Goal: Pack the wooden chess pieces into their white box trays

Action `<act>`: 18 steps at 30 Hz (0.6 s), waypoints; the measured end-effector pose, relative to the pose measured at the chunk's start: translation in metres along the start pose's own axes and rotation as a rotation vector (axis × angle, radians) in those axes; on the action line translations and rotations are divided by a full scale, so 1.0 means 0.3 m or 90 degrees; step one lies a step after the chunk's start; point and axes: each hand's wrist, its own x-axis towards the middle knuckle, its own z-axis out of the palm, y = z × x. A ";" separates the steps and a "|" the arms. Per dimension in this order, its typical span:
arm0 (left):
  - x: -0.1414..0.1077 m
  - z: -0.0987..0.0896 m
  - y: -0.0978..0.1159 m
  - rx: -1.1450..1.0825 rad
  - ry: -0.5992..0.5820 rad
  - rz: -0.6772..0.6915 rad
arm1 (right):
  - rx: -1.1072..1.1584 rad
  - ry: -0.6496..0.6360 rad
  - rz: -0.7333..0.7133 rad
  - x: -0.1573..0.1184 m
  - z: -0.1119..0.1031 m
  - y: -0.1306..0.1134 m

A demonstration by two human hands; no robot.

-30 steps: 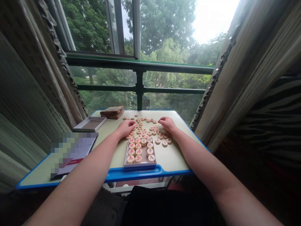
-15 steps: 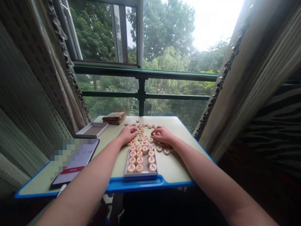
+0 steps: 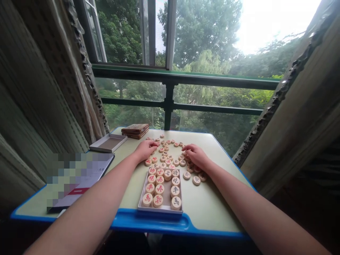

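My left hand [image 3: 146,150] is among the scattered xiangqi pieces on the left, its fingers and thumb drawn together; whatever may be between them is hidden. Over the pieces on the right is my right hand [image 3: 197,156], palm down, fingers apart and curved, partly covering several discs. The round wooden pieces bear red or black characters. Between my forearms stands a shallow box [image 3: 179,211] with red pieces in its two left columns, black ones down its right side and a black piece [image 3: 167,174] in the top row. Loose pieces [image 3: 168,162] lie just beyond it.
A shallow box lid [image 3: 108,143] and a stack of brown folded boards [image 3: 135,130] lie at the back left. A tablet [image 3: 87,180] showing a timer is beside my left forearm. The table [image 3: 212,209] has a blue rim; a window and curtains surround it.
My view has tilted down and closer to the table. My right hand has shifted right, its fingers lifted from the pieces there. My left hand remains by the left pieces, its fingertips closer together.
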 end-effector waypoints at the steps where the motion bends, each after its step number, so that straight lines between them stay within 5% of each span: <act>1: -0.003 0.000 0.008 -0.008 0.003 -0.018 | 0.011 0.004 0.012 0.001 0.001 0.001; 7: -0.022 0.002 0.046 -0.063 0.008 -0.083 | 0.007 0.052 0.050 0.009 -0.019 0.001; 13: -0.004 0.007 0.020 0.000 0.023 -0.023 | -0.173 -0.154 0.042 -0.008 -0.083 -0.021; 18: 0.005 0.009 0.000 0.028 0.023 0.025 | -0.195 -0.135 0.032 0.002 -0.100 0.006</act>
